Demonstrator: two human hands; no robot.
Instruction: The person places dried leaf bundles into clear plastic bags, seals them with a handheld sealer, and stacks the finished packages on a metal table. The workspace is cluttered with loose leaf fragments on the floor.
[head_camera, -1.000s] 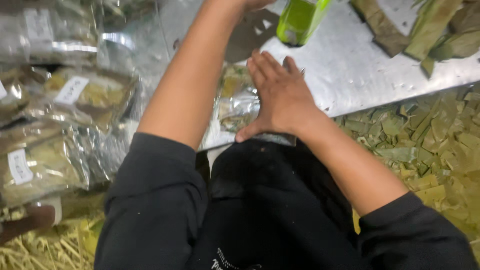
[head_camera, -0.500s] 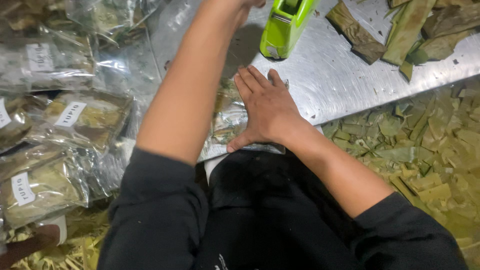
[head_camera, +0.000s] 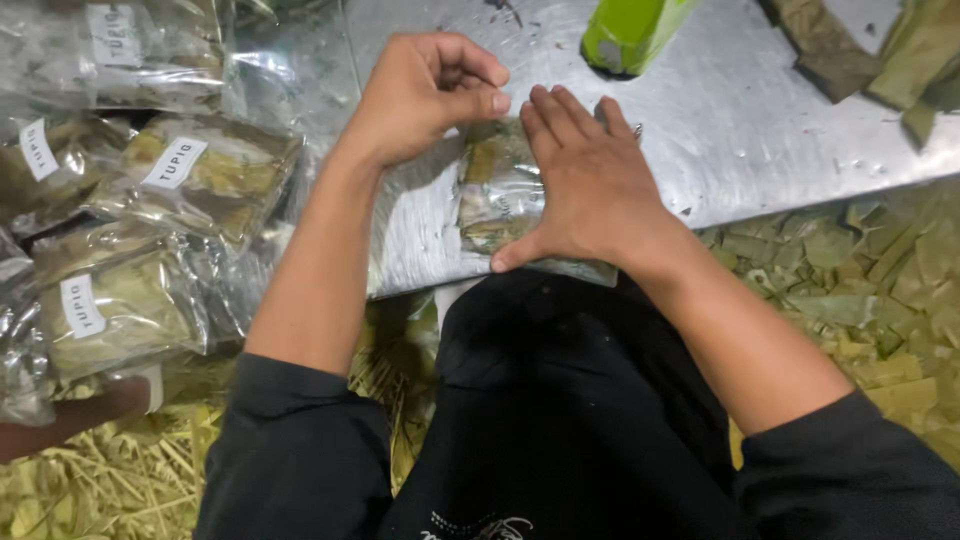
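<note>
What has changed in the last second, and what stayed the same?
The left hand, earlier stretched toward the far end of the metal table, has come back and now rests curled at the top edge of the clear packet. The right hand stays flat on that packet. The green tape dispenser and the pile of labelled packets stay put.

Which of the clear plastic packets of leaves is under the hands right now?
The clear plastic packet on the metal table, pinned by the right hand; the labelled packets lie piled untouched at left.
</note>
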